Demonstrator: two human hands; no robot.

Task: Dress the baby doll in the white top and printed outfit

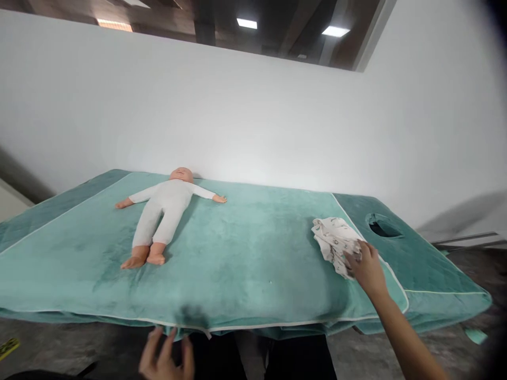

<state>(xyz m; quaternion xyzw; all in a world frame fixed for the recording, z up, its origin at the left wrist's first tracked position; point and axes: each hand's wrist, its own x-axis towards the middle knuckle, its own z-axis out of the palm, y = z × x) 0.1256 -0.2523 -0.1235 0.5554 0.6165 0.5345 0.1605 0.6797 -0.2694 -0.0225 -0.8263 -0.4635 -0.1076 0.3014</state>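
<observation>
My right hand [368, 269] grips the near right edge of a crumpled white cloth with a small print [335, 237]; its folds hide whether it is a garment. The cloth lies on the right part of a green bed cover [253, 253]. My left hand [166, 354], slightly blurred, is just off the bed's front edge with fingers apart and nothing in them. On the left part of the cover, a baby doll [170, 200] in a white body suit lies on its back. Its arms are spread, its head is toward the wall and its bare feet point toward me.
A face hole [382, 226] opens in the darker green right end of the bed. Behind the bed stands a white wall [253, 116] with a window [273, 31] above it. The wearer's dark-clothed legs [299, 359] are at the front edge.
</observation>
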